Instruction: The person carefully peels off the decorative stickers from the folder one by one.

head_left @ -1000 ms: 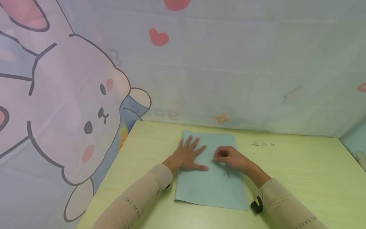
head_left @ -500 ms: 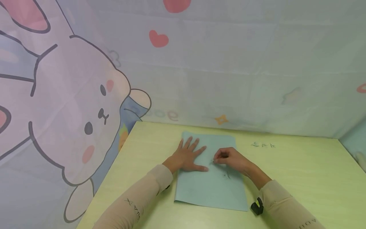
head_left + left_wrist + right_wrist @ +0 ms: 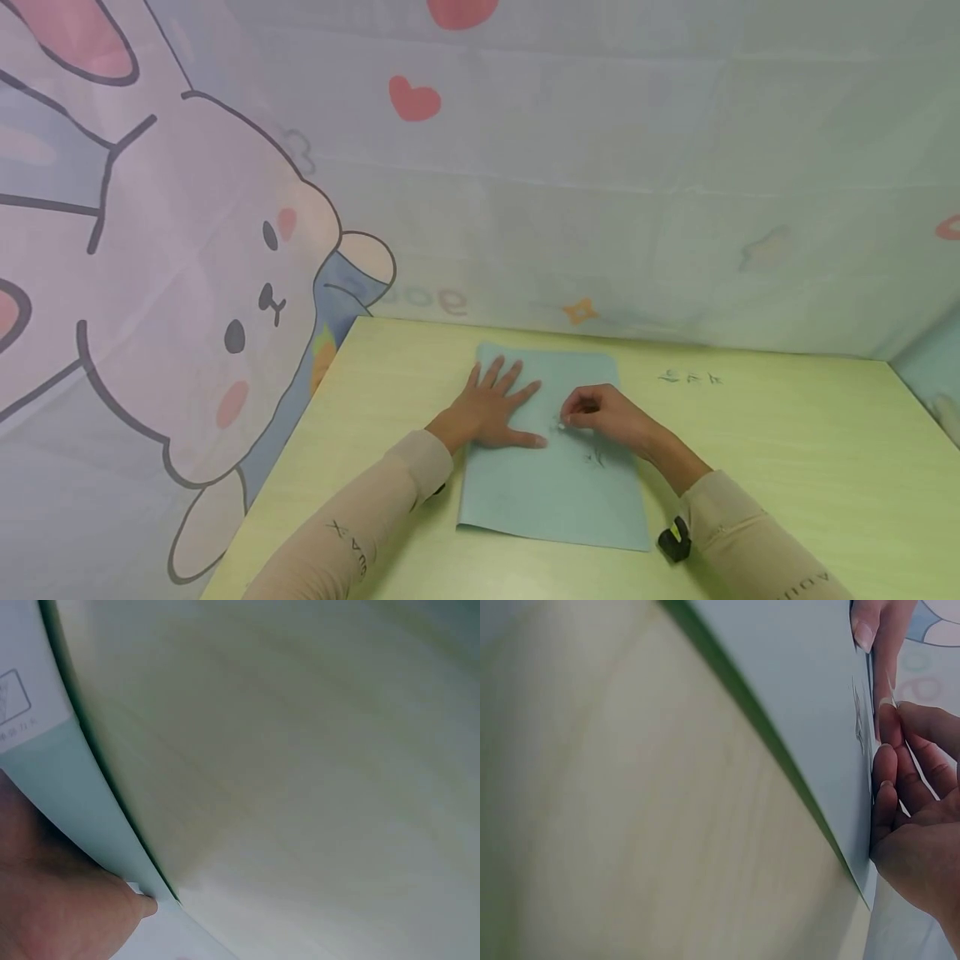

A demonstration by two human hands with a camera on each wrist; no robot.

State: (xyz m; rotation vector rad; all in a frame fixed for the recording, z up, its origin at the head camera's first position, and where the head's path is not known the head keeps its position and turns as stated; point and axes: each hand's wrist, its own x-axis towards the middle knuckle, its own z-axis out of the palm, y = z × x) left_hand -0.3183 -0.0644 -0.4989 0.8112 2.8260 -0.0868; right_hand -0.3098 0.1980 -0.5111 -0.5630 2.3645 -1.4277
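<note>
blue sheet (image 3: 553, 492) (left hand (image 3: 497, 414) atop) runs lengthwise toward the backdrop (image 3: 540, 208).

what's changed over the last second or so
Very little: the right hand keeps its pinch, and the small pale piece it holds now shows more clearly over the pale blue sheet. Nothing was visibly taken up or let go. The left hand stays spread on the sheet; the dark marks on it stay put.
</note>
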